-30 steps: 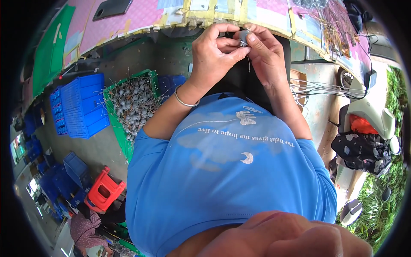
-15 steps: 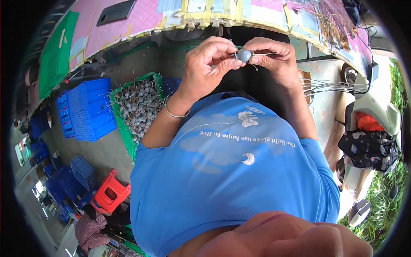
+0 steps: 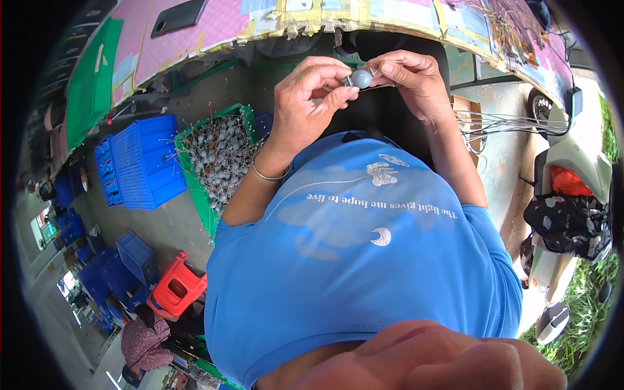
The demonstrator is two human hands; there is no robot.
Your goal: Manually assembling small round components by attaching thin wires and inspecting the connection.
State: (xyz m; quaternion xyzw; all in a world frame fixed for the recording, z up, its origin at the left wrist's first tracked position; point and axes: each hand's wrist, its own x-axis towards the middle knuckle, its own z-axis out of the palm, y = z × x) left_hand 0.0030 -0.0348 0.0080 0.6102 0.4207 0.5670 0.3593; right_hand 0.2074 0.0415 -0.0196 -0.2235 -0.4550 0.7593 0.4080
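A smooth grey ball [image 3: 362, 78] with thin wire-like strands at its ends is held up between my hands, just off the table's near edge. My left hand [image 3: 312, 88] pinches the ball's left end between thumb and fingers. On the other side, my right hand [image 3: 413, 79] has its thumb and forefinger closed at the thin strand on the ball's right. How that strand runs inside the right fingers is hidden. Lower left of my hands, a green crate [image 3: 207, 209] holds many similar grey balls with thin stems poking out.
A table [image 3: 224, 23] covered in pink sheet and yellow tape spans the top, bearing a dark phone [image 3: 179, 17] and a heap of thin brown strands [image 3: 513, 29]. Blue crates [image 3: 156, 162] and a red stool [image 3: 177, 286] stand left. Cables [image 3: 507, 123] and a scooter [image 3: 572, 162] are right.
My hands and the ball have shifted slightly left. My right thumb and fingers have turned at the strand, and the strands that stretched across the right fingers no longer show there.
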